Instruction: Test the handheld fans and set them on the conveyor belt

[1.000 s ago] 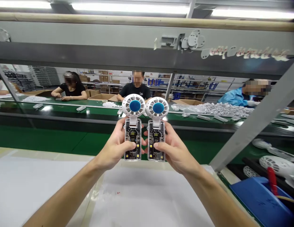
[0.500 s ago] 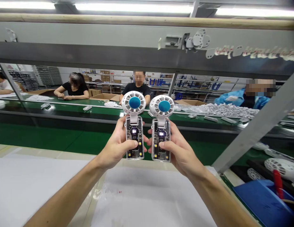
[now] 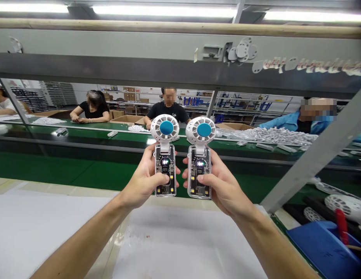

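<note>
Two small handheld fans stand upright side by side in front of me, a narrow gap between them. My left hand (image 3: 145, 176) grips the left handheld fan (image 3: 165, 155), its thumb lying on the dark front of the body. Around the right handheld fan (image 3: 200, 155) my right hand (image 3: 219, 180) is closed, thumb on the front in the same way. Each fan has a white round head with a blue centre and a clear case showing a circuit board. Small displays on both are lit. The fingers behind the cases are partly hidden.
White paper (image 3: 180, 240) covers the bench below my arms. Beyond runs a green conveyor (image 3: 81, 166) carrying white parts (image 3: 264, 147). Several people sit across it. A slanted metal post (image 3: 311, 155) and a blue bin (image 3: 322, 248) stand at my right.
The right fan has shifted slightly right, widening the gap. Both displays show different lit marks, now with a green spot. Parts on the conveyor have moved to the right.
</note>
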Demonstrator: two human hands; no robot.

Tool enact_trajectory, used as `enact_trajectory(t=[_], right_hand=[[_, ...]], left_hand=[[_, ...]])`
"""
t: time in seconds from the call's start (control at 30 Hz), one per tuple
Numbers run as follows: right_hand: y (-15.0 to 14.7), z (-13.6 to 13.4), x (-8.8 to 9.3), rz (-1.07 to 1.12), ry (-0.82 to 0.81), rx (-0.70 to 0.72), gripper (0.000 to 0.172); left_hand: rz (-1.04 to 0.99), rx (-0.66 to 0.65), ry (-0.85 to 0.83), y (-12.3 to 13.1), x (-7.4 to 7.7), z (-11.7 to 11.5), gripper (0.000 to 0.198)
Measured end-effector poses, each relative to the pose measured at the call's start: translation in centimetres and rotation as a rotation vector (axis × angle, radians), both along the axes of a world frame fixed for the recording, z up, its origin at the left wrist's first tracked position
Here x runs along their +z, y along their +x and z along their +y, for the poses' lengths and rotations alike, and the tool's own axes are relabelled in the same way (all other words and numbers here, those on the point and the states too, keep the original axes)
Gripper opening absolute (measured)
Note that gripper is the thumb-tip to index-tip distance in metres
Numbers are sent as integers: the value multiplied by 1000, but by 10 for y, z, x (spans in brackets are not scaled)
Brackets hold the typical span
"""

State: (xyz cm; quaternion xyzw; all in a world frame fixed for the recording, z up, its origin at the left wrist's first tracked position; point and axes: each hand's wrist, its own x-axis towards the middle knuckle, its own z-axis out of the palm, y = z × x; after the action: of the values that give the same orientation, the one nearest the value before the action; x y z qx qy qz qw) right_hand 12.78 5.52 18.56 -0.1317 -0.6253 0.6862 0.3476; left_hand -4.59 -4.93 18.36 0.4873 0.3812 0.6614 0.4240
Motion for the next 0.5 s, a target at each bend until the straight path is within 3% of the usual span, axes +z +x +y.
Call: enact_trajectory(t=[0.13,0.5], right_hand=[[-1,2,-2,17,0,11,64],[0,1,-4,2,10,38,69]], left_hand=[[-5,0,-7,2,2,0,78],[-44,-55,6,2,2,-1,77]])
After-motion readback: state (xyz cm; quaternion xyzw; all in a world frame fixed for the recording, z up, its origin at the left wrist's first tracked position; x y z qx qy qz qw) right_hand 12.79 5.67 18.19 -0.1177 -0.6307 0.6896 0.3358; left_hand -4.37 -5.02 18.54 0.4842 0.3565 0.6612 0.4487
